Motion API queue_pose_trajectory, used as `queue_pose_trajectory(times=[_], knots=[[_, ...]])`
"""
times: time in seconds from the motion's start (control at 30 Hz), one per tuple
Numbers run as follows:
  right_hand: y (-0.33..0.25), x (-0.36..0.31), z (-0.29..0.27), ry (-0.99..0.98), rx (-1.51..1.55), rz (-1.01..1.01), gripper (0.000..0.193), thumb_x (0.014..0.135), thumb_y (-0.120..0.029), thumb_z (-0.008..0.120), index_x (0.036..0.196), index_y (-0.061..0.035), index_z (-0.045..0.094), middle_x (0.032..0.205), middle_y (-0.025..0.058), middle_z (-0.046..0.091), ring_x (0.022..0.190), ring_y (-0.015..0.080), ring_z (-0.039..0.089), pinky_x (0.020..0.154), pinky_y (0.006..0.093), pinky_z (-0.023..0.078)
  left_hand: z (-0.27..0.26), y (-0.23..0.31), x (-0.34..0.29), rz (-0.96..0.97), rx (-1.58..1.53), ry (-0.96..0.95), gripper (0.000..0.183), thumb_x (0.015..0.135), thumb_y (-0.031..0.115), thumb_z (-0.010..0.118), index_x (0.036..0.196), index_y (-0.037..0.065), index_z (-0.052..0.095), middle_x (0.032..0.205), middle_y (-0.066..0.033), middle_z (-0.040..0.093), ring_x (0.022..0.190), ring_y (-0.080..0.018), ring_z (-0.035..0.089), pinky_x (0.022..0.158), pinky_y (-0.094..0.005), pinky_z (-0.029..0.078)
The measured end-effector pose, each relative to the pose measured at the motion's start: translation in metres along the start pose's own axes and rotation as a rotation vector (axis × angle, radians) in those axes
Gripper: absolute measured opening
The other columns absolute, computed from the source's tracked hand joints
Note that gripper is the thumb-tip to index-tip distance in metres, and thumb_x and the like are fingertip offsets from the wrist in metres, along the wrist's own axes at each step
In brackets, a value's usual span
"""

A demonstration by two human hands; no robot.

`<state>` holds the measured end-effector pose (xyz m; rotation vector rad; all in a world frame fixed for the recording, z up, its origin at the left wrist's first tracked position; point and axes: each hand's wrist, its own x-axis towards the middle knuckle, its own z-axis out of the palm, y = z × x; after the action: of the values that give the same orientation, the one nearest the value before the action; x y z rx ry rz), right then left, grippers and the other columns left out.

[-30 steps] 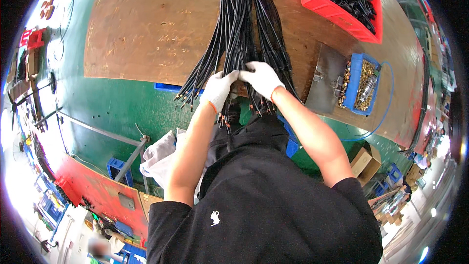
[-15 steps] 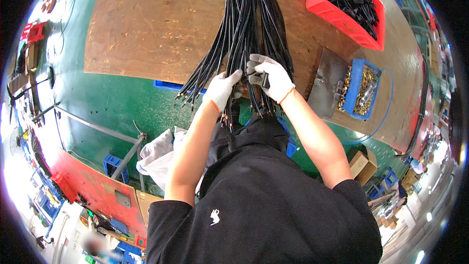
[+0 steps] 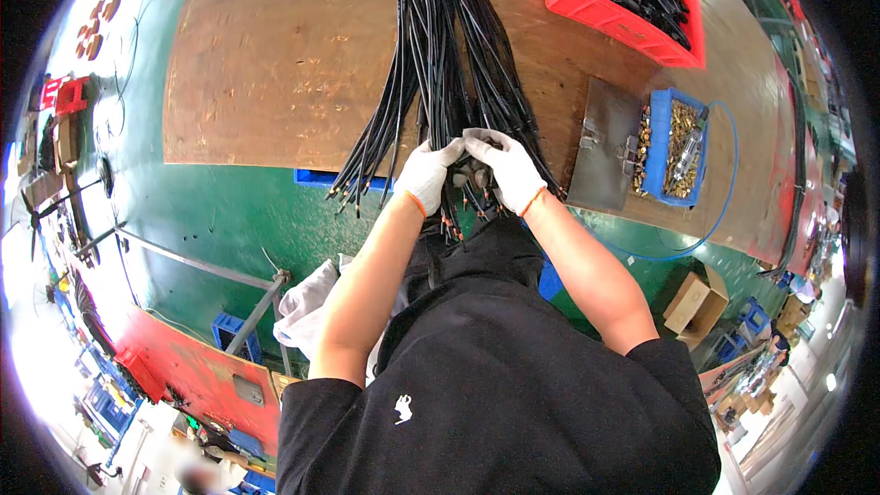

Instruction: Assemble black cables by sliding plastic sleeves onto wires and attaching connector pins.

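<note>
A thick bundle of black cables (image 3: pixel 431 46) hangs over the near edge of the wooden table, with copper-coloured tips (image 3: pixel 449 225) at the lower ends. My left hand (image 3: pixel 425 174), in a white glove with an orange cuff, is closed on a black cable at the front of the bundle. Beside it my right hand (image 3: pixel 510 170), gloved the same way, is closed with its fingers curled inward. Both thumbs nearly meet in front of the cables. What lies inside the right hand's fingers is hidden.
A red bin (image 3: pixel 605 14) of black plastic pieces stands at the far right of the wooden table (image 3: pixel 266 64). Nearer is a blue bin (image 3: pixel 656 160) of small brass-coloured parts, beside a dark metal plate (image 3: pixel 600 147). A blue hose (image 3: pixel 735 165) curves past it. Below right, a cardboard box (image 3: pixel 698 304) stands open.
My right hand has turned inward and come slightly down; the black piece that showed under its fingers is now hidden. The table and bins have shifted in view with the head.
</note>
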<state>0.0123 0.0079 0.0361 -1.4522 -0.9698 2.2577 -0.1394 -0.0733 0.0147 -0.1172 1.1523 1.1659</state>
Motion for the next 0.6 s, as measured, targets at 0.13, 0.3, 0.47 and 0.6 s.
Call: queue_pose_trajectory(times=[0.13, 0.3, 0.47, 0.6], knots=[[0.000, -0.008, -0.007, 0.055, 0.131, -0.019, 0.029, 0.101, -0.023, 0.072, 0.124, -0.0053, 0.069, 0.090, 0.0006, 0.071, 0.060, 0.0075, 0.058, 0.052, 0.0245, 0.046, 0.021, 0.002, -0.001, 0.085, 0.287, 0.103, 0.028, 0.099, 0.025, 0.075, 0.117, 0.005, 0.069, 0.097, -0.0057, 0.074, 0.082, -0.0169, 0.069, 0.073, -0.0345, 0.058], [-0.008, -0.017, -0.023, 0.115, 0.231, -0.017, 0.031, 0.100, -0.014, 0.072, 0.128, -0.0048, 0.064, 0.094, 0.0033, 0.072, 0.062, 0.0089, 0.061, 0.054, 0.0254, 0.051, 0.012, 0.005, 0.003, -0.148, -0.226, 0.018, 0.061, 0.108, 0.066, 0.039, 0.105, 0.010, 0.064, 0.078, -0.0046, 0.063, 0.064, -0.0206, 0.058, 0.060, -0.0345, 0.049], [-0.002, -0.024, -0.047, -0.008, 0.306, 0.012, 0.040, 0.100, -0.007, 0.066, 0.139, -0.0033, 0.060, 0.111, 0.0071, 0.072, 0.073, 0.0096, 0.064, 0.056, 0.0242, 0.050, -0.001, -0.008, 0.015, -0.153, -0.126, 0.083, 0.045, 0.110, 0.052, 0.049, 0.108, 0.010, 0.064, 0.079, -0.0023, 0.063, 0.065, -0.0184, 0.058, 0.061, -0.0350, 0.051], [0.006, -0.034, -0.058, -0.009, 0.210, 0.063, 0.040, 0.099, -0.014, 0.072, 0.137, -0.0033, 0.062, 0.105, 0.0054, 0.074, 0.065, 0.0069, 0.060, 0.052, 0.0238, 0.047, 0.004, -0.008, 0.008, -0.041, -0.071, 0.056, 0.026, 0.106, 0.034, 0.064, 0.109, 0.008, 0.066, 0.088, -0.0034, 0.067, 0.073, -0.0202, 0.064, 0.070, -0.0400, 0.059]])
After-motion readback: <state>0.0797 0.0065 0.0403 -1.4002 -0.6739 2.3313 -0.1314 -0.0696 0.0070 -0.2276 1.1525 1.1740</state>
